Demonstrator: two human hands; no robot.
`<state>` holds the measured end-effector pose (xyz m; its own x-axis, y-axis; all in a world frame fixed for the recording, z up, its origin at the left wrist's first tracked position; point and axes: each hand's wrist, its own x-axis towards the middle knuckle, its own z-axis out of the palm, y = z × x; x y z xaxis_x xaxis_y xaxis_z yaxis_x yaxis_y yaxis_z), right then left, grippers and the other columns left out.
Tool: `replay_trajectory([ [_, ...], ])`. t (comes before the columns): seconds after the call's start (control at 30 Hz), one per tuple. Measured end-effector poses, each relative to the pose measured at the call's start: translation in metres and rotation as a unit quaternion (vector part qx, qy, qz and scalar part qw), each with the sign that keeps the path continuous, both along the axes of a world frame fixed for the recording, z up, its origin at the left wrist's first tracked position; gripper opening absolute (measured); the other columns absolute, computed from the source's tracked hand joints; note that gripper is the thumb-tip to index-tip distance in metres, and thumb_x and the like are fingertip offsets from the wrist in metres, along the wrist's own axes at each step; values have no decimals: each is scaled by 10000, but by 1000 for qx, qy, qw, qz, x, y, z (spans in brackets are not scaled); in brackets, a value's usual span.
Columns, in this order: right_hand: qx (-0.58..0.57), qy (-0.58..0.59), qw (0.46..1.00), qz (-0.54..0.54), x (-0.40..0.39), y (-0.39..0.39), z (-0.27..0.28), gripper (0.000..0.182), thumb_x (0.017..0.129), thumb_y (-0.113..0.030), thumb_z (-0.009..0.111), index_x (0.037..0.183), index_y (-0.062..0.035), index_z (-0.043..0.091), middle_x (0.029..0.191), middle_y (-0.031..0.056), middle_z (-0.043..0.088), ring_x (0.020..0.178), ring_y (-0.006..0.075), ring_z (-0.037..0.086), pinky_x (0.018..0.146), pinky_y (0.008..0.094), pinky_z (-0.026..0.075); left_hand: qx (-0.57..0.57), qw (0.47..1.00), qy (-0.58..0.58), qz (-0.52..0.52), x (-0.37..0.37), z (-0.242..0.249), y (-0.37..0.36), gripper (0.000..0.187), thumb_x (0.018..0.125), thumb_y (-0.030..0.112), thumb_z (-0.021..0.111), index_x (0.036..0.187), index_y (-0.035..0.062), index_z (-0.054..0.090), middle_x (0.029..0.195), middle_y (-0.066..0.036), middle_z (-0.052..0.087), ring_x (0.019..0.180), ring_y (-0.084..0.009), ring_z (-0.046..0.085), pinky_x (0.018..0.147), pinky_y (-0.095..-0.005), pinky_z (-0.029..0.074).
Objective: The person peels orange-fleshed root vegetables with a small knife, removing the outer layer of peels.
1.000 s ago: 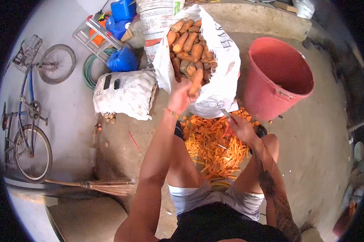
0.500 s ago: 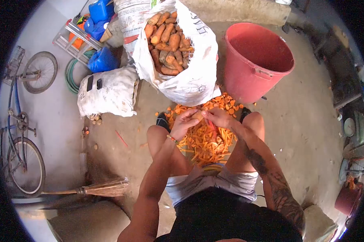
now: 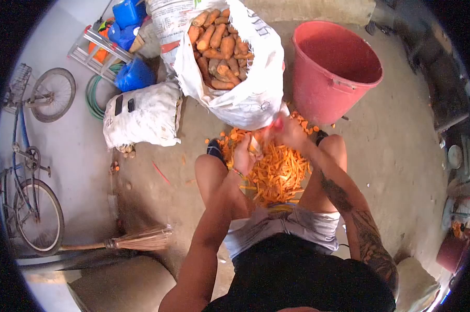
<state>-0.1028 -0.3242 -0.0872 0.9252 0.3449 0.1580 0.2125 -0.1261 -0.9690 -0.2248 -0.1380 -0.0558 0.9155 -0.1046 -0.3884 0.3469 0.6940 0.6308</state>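
Observation:
My left hand (image 3: pixel 242 157) is closed around a partly peeled carrot (image 3: pixel 254 145) between my knees. To its right, my right hand (image 3: pixel 293 135) grips a red-handled tool (image 3: pixel 278 124); motion blur hides its exact kind. Below both hands spreads a heap of orange carrot peelings (image 3: pixel 279 179), with cut carrot ends (image 3: pixel 303 122) scattered along its far edge. Just beyond the hands stands a white woven sack (image 3: pixel 250 106), open at the top and filled with unpeeled carrots (image 3: pixel 216 44).
A large red tub (image 3: pixel 323 93) stands right of the sack. On the left lie a full white sack (image 3: pixel 141 118), a blue container (image 3: pixel 135 75), a ladder (image 3: pixel 97 57) and a broom (image 3: pixel 138 240). A bicycle (image 3: pixel 32 156) leans against the wall.
My hands have moved apart; the right one swung right and away from the carrot with the red-handled tool. The left hand lowered slightly with the carrot. The view shifted a little.

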Motion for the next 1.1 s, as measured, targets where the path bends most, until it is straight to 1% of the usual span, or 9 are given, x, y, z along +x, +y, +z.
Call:
replay_trajectory([
  [0.1, -160, -19, 986, 52, -29, -3, 17, 441, 846, -396, 765, 1074, -68, 578, 885, 91, 702, 822, 223, 698, 728, 381, 551, 88, 995, -46, 0, 0, -9, 6, 351, 1034, 366, 469, 1150, 68, 614, 947, -41, 664, 738, -136, 611, 638, -286, 470],
  [0.37, -244, -93, 965, 28, -37, -5, 50, 368, 853, -225, 772, 1033, 25, 572, 874, 139, 710, 807, 216, 709, 696, 378, 552, 100, 991, -84, 32, 5, -32, 4, 356, 1042, 362, 465, 1137, 53, 613, 960, -55, 662, 806, -169, 636, 709, -345, 504],
  [0.43, -125, 36, 972, -195, -26, -4, 75, 368, 848, -190, 786, 1041, 33, 565, 854, 130, 692, 782, 211, 698, 665, 349, 546, 30, 996, -78, -23, 4, -36, 23, 355, 1050, 337, 457, 1164, 36, 607, 995, -67, 659, 837, -185, 644, 753, -364, 519],
  [0.5, -33, -62, 997, -45, -11, -7, 16, 459, 853, -277, 785, 1122, 2, 539, 870, 120, 679, 818, 228, 683, 679, 388, 548, 6, 999, -43, 0, 0, -23, 16, 338, 1047, 328, 470, 1143, 30, 599, 965, -68, 642, 806, -184, 625, 732, -363, 509],
  [0.6, -258, -163, 949, 74, -45, -3, 47, 503, 853, -256, 797, 1149, 36, 513, 853, 108, 652, 793, 204, 663, 668, 360, 548, 76, 994, -54, 58, 4, -8, -7, 337, 1035, 365, 503, 1094, 44, 586, 898, -66, 631, 757, -171, 603, 675, -353, 499],
  [0.7, 55, 90, 982, -157, -33, 3, 73, 447, 846, -216, 802, 1136, 30, 568, 867, 99, 669, 810, 212, 670, 684, 323, 522, -21, 992, -109, -64, 5, -40, 27, 371, 1039, 351, 502, 1202, 28, 586, 1080, -87, 661, 912, -196, 659, 761, -355, 536],
  [0.83, -275, -225, 934, 33, -49, 0, 48, 429, 862, -239, 782, 1116, 37, 572, 862, 99, 661, 787, 160, 651, 673, 310, 518, 11, 997, -54, 55, 3, 2, -9, 364, 1016, 381, 541, 1159, 51, 601, 948, -55, 641, 800, -168, 617, 679, -343, 497],
  [1.0, 57, 120, 984, -115, -18, 1, 43, 550, 782, -290, 844, 1187, -27, 583, 905, 113, 673, 865, 230, 678, 751, 400, 522, -76, 993, -72, -50, 5, -58, 28, 436, 1014, 421, 540, 1245, 55, 587, 1049, -48, 664, 882, -146, 639, 711, -312, 500],
  [1.1, -248, -199, 947, 49, -59, 4, 69, 357, 875, -161, 757, 1102, 24, 554, 921, 127, 706, 852, 205, 709, 690, 359, 565, 37, 998, -51, 26, 5, -23, 4, 371, 1022, 399, 523, 1159, 64, 600, 896, -35, 619, 752, -147, 590, 682, -333, 485],
])
